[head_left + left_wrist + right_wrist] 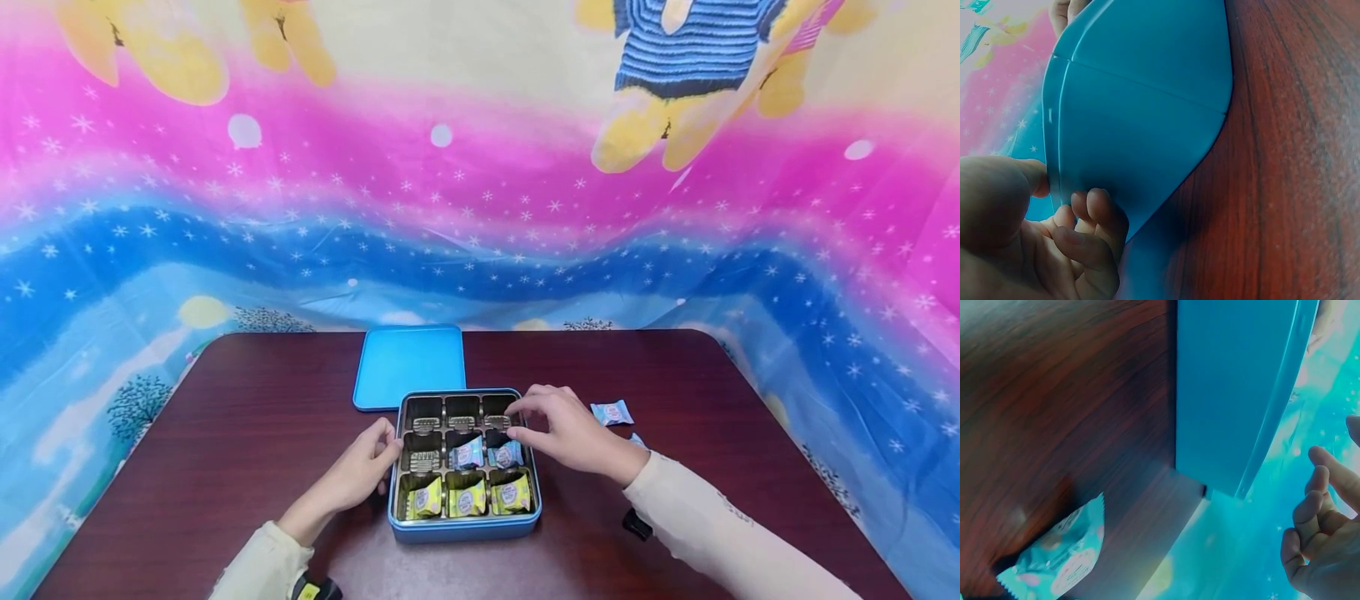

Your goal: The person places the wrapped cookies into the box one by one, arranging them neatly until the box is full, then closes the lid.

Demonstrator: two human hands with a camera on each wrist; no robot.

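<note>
A blue tin box (465, 532) with a gold divided insert stands on the table. Three yellow-wrapped candies (467, 500) fill its front row. Blue-wrapped candies lie in the middle row, one in the centre (467, 453) and one at the right (506, 455). Ridged floors show in the back row and the middle-left compartment. My left hand (362, 467) holds the tin's left side, thumb at the rim and fingers curled against the outer wall (1141, 137). Over the tin's right edge, my right hand (566, 429) has thumb and forefinger spread apart, with nothing between them.
A blue lid (411, 367) lies behind the tin, to the left. Right of the tin rests a blue-wrapped candy (612, 412); another (637, 439) shows partly behind my right wrist. A patterned cloth (480, 250) hangs around the dark wooden table (285, 400).
</note>
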